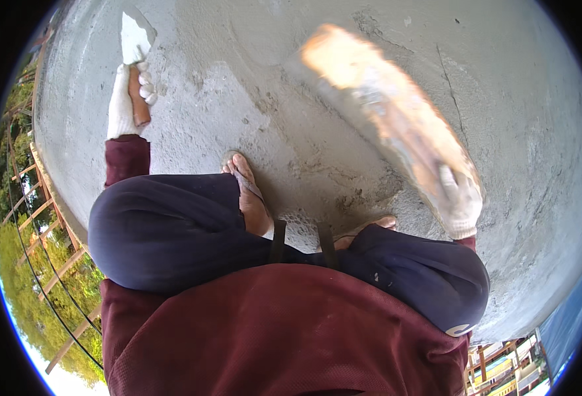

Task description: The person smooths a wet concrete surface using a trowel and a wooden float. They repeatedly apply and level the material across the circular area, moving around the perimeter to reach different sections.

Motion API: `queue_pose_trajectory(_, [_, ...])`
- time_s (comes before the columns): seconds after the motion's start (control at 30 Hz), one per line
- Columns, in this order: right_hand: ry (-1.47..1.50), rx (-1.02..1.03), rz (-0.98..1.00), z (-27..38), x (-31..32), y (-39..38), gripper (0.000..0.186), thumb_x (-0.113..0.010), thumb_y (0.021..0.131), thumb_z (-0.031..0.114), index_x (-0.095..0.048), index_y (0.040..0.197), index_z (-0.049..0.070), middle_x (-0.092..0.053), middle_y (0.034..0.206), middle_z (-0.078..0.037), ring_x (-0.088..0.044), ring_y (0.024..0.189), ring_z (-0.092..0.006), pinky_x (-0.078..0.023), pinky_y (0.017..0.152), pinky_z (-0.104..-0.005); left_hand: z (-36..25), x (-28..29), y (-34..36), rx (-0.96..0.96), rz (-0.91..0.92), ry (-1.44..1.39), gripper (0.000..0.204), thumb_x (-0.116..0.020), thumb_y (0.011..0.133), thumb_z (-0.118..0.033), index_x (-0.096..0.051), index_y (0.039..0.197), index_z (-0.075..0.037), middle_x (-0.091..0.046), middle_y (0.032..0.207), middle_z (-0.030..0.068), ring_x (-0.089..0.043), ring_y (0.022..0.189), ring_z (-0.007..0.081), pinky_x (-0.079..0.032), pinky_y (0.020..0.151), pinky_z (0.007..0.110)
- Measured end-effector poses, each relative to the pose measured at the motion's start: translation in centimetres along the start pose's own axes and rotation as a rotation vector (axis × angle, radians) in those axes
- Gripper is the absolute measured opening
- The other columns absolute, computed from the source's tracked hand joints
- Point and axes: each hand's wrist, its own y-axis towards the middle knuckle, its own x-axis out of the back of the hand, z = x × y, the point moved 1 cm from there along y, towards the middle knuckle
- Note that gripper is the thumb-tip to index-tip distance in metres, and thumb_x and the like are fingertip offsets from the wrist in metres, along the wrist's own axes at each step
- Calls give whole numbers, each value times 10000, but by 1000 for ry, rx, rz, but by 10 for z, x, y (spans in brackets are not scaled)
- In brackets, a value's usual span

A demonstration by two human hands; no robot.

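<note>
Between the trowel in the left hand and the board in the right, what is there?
Grey cement, partly smooth and partly rough, lies between the trowel and the board; the head view shows no other object there.

gloved hands wide apart, both gripping

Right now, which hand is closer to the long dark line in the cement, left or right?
Right. The right hand holds the wooden board, below the dark line in the picture. The left hand is far across to the left, holding the trowel.
</note>
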Motion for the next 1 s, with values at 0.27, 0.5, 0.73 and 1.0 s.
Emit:
queue_pose_trajectory(0.27, [284, 445, -12, -16, -7, -14, 464, -701, 725, 124, -675, 1173, 243, -586, 939, -78, -621, 784, -273, -499, 600, -419, -71, -41, -53, -153, -150, 491, 463, -484, 1116, -373, -540, 1386, -1, -578, 939, -15, -456, 641, 23, -380, 543, 170])
queue_pose_trajectory(0.5, [385, 510, 141, -40, -45, -11, 490, -691, 776, 98, -618, 1257, 156, -603, 989, -88, -632, 841, -291, -515, 661, -411, -38, -25, -63, 110, -19, 311, 412, -484, 1116, -382, -583, 1294, -24, -588, 904, -35, -503, 627, 28, -406, 530, 180])
queue_pose_trajectory(0.73, [393, 460, 234, 13, -50, 22, 601, -747, 789, 172, -556, 1358, 140, -594, 895, -44, -613, 801, -229, -518, 661, -390, -15, -43, -69, 240, -29, 358, 446, -470, 1115, -418, -569, 1303, -26, -569, 887, -37, -512, 644, 33, -409, 528, 199])
queue_pose_trajectory(1.0, [245, 620, 109, 14, -23, -12, 556, -710, 795, 235, -671, 1326, 397, -394, 725, -3, -448, 569, -169, -361, 464, -327, -16, -45, -71, 208, -8, 397, 451, -468, 1114, -428, -579, 1297, -31, -588, 886, -39, -513, 628, 28, -413, 526, 195])
